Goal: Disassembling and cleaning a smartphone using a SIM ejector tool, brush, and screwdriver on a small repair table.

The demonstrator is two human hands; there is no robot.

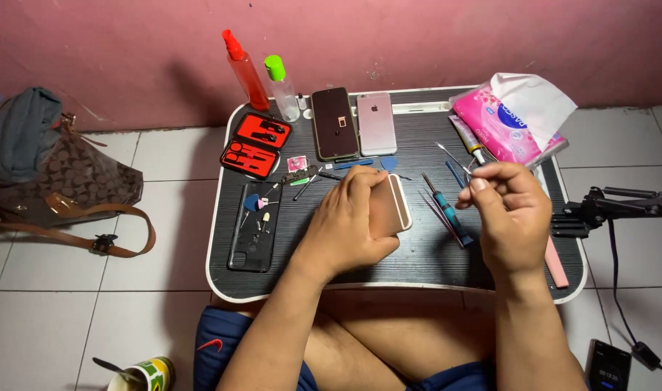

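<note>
Gripping a gold phone (390, 206) in the left hand (352, 221), right hand (508, 210) beside it pinching thin tweezers (454, 158)

Pink tissue pack (490, 124) far right on surface; dark phone screen (334, 123) far centre; lit phone screen (607, 368) on floor, near right.

Left hand (356, 217) gripping gold phone (392, 206)

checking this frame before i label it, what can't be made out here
Head view only:
- Gold phone: mostly covered by the left hand; its upper face is hidden.
- Thin metal tool in the right hand: the fingers hide its grip end.
- Small parts on the black phone case: too small to identify.
- Cup: cut off by the bottom edge.
</note>
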